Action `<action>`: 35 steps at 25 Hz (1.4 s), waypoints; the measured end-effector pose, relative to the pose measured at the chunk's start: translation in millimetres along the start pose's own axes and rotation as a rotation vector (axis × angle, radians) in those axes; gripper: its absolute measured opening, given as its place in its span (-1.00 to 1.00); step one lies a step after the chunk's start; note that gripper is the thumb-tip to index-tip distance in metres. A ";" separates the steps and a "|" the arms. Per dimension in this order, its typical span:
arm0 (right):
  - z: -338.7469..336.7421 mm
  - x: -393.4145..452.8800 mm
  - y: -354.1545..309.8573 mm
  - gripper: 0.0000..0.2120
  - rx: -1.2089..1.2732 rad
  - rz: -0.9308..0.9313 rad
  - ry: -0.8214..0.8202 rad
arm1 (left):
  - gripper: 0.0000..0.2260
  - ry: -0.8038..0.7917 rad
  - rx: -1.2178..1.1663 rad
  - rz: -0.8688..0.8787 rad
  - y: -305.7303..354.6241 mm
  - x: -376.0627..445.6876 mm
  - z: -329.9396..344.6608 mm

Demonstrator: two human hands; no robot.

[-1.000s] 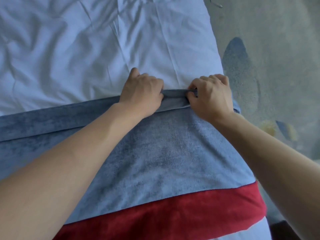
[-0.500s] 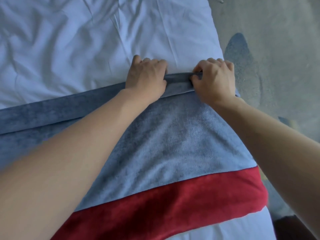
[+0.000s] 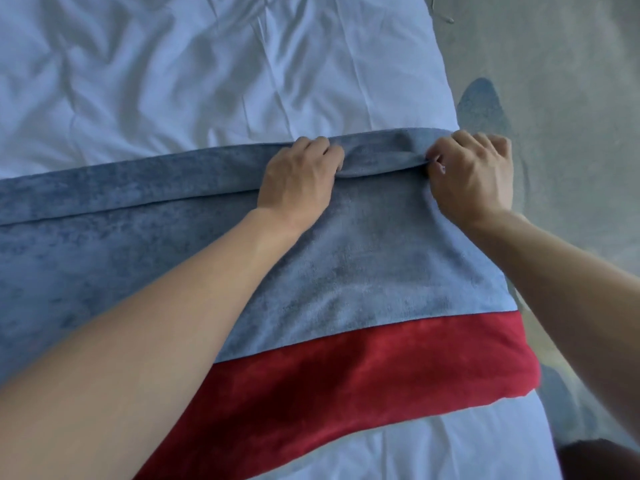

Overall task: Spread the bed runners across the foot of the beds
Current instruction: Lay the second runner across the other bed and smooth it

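Observation:
A blue-grey bed runner (image 3: 381,271) with a red band (image 3: 363,382) along its near side lies across the white bed (image 3: 207,81). Its far edge is folded over into a flap (image 3: 121,185) running left to right. My left hand (image 3: 298,178) grips that folded edge near the middle, fingers curled into the cloth. My right hand (image 3: 474,171) pinches the same edge close to the bed's right side. Between the two hands the fold bunches up a little.
The wrinkled white sheet fills the far half of the view. Grey patterned carpet (image 3: 561,116) runs along the bed's right side, with a dark blue patch (image 3: 483,105) in it. A dark object (image 3: 602,462) shows at the bottom right corner.
Both hands have pulled the runner's folded far edge further up the bed, and more of the fold now shows between them. The red band has come further into view.

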State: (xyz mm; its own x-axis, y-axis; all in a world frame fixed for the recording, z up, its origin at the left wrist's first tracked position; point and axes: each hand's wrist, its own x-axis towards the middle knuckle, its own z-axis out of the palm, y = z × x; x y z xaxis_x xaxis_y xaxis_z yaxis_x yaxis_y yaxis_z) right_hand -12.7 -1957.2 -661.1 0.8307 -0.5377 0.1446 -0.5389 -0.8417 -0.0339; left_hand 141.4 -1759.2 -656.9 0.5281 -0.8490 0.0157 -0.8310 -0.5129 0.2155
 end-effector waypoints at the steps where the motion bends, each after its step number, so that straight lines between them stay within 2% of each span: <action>1: 1.2 -9.8 -0.4 -0.85 -0.006 0.011 -0.013 | -0.84 0.002 -0.006 0.006 4.0 -8.5 3.9; 4: 0.7 -33.3 -6.0 -0.83 0.039 0.015 -0.059 | -0.75 -0.017 0.053 0.026 9.2 -31.3 13.4; 7: -7.7 -47.9 -21.8 -0.66 0.127 0.014 -0.058 | -0.51 -0.070 0.031 -0.007 13.5 -51.1 16.2; 9: -10.7 -60.8 -49.1 -0.54 0.204 -0.064 -0.049 | -0.38 -0.125 0.021 0.022 30.7 -76.2 21.6; 11: -8.8 -70.2 -84.9 -0.51 0.266 -0.207 -0.091 | -0.33 -0.151 0.071 0.048 41.3 -104.1 30.3; 14: 7.0 -63.9 -125.4 -0.46 0.288 -0.291 -0.221 | -0.27 -0.093 0.115 -0.088 17.0 -113.7 39.4; 17: 24.1 -50.5 -124.2 -0.35 0.176 -0.250 -0.268 | -0.22 -0.067 0.164 -0.161 -22.6 -102.4 39.1; 22: 22.4 -57.1 -56.4 -0.24 0.042 0.052 -0.296 | -0.24 -0.121 0.138 -0.347 -72.7 -99.9 27.6; 24: 19.2 -56.1 -59.2 -0.27 0.072 0.052 -0.258 | -0.26 -0.102 0.112 -0.274 -60.1 -94.1 23.5; 26: 19.8 -56.2 -73.6 -0.32 0.112 -0.023 -0.208 | -0.29 -0.076 0.062 -0.069 -24.6 -83.8 27.4; 28: 22.1 -54.8 -74.6 -0.34 0.172 0.008 -0.200 | -0.32 -0.076 0.024 0.042 5.8 -68.0 32.8; 31: 24.2 -50.6 -34.5 -0.34 0.215 0.207 -0.206 | -0.35 -0.068 -0.014 0.036 31.4 -38.1 33.8; 35: 25.6 -57.1 9.2 -0.33 0.244 0.309 -0.218 | -0.46 -0.020 -0.051 0.099 70.2 29.2 34.3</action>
State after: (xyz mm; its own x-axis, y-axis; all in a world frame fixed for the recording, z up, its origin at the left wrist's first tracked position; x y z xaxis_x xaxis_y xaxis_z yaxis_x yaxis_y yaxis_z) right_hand -61.5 -1935.5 -695.0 0.6603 -0.7414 -0.1199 -0.7391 -0.6132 -0.2789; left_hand 92.5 -1824.3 -674.7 0.4395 -0.8980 0.0201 -0.8688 -0.4193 0.2634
